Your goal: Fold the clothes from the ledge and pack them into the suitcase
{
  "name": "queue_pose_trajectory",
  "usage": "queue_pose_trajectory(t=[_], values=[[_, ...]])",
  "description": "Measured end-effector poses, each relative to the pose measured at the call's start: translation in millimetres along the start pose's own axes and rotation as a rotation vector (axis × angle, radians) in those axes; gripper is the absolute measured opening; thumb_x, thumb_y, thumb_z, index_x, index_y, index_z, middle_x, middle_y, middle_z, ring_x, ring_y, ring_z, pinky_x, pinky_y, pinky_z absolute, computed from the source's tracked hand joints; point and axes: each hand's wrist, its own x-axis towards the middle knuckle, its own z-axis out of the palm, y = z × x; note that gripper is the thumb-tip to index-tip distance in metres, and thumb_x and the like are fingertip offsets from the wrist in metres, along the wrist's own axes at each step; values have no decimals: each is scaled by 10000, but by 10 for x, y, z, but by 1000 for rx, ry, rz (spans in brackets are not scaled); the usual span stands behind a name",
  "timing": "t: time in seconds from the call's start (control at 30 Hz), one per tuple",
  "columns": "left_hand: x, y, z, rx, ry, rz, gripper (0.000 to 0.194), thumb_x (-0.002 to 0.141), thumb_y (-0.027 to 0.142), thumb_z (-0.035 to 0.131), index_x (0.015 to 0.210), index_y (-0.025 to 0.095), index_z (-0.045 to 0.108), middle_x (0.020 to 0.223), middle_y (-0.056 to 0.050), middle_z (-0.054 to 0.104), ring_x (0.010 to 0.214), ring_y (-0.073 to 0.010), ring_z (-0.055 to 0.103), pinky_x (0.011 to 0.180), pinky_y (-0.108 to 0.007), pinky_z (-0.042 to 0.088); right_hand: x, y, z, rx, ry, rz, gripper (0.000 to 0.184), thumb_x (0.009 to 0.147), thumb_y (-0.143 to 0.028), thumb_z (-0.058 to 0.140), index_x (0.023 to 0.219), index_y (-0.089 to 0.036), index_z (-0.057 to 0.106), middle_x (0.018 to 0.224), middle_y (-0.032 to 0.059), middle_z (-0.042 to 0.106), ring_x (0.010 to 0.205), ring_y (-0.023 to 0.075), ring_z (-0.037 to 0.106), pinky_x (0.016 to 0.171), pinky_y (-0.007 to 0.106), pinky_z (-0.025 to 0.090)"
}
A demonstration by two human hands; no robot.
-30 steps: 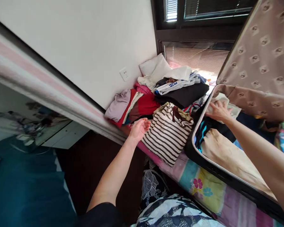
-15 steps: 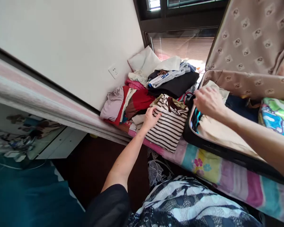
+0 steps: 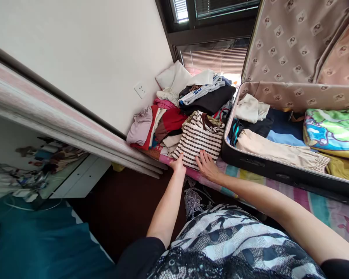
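A folded brown-and-white striped shirt (image 3: 199,135) lies on the bedding just left of the open suitcase. My left hand (image 3: 178,166) is at its near left corner, thumb on top; the other fingers are mostly hidden, seemingly under the cloth. On the shirt's near edge rests my right hand (image 3: 208,166), its fingers spread flat over the stripes. Inside the suitcase (image 3: 250,159) lie a white cloth (image 3: 247,108), beige trousers (image 3: 279,150) with ribbed cuffs, dark and blue garments, and a colourful printed cloth (image 3: 334,126).
Behind the shirt are heaped a black garment (image 3: 212,101), red clothes (image 3: 174,121) and a mauve garment (image 3: 141,126). A white cushion (image 3: 173,75) leans at the wall by the window. The suitcase lid (image 3: 291,42) stands upright. A curtain (image 3: 75,130) hangs at left.
My right hand has left the white cloth in the suitcase and come down onto the striped shirt. My left hand has shifted to the shirt's near corner. The view has turned right.
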Motion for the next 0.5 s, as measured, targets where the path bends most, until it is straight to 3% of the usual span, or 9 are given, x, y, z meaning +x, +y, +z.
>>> queue_pose_trajectory(t=[0.1, 0.17, 0.23, 0.37, 0.5], values=[[-153, 231, 26, -162, 54, -226, 251, 817, 88, 810, 1007, 167, 666, 956, -58, 768, 923, -185, 761, 880, -347, 633, -10, -95, -54, 26, 3, 47, 820, 915, -267, 722, 1641, -31, 425, 1670, 373, 350, 1584, 486, 353, 1246, 645, 352], [-272, 395, 51, -224, -15, -278, 209, 848, 76, 765, 1025, 167, 700, 960, -62, 787, 912, -188, 767, 864, -336, 642, -3, -171, -122, 54, -5, 99, 958, 880, -356, 776, 1680, -37, 357, 1676, 390, 319, 1577, 524, 336, 1230, 669, 356], [-379, 565, 90, -283, -111, -260, 186, 877, 89, 736, 1042, 174, 721, 1006, -67, 800, 944, -189, 768, 863, -315, 638, 44, -214, -228, 101, -9, 162, 919, 923, -326, 701, 1701, -30, 312, 1661, 387, 351, 1548, 507, 395, 1211, 642, 397], [-508, 873, 153, -349, -291, -124, 100, 967, 209, 692, 1060, 180, 717, 1073, -73, 789, 996, -176, 745, 876, -280, 611, 201, -121, -602, 266, -55, 245, 855, 926, -135, 482, 1744, -64, 241, 1518, 288, 589, 1291, 398, 664, 1067, 525, 562], [-578, 1016, 192, -220, -269, -159, 296, 1074, 450, 546, 1139, 204, 697, 1120, -101, 758, 1086, -218, 719, 871, -326, 592, 337, 182, -1166, 490, 23, 253, 856, 862, -138, 546, 1702, -164, 385, 1382, 175, 720, 1211, 360, 716, 1050, 481, 576]])
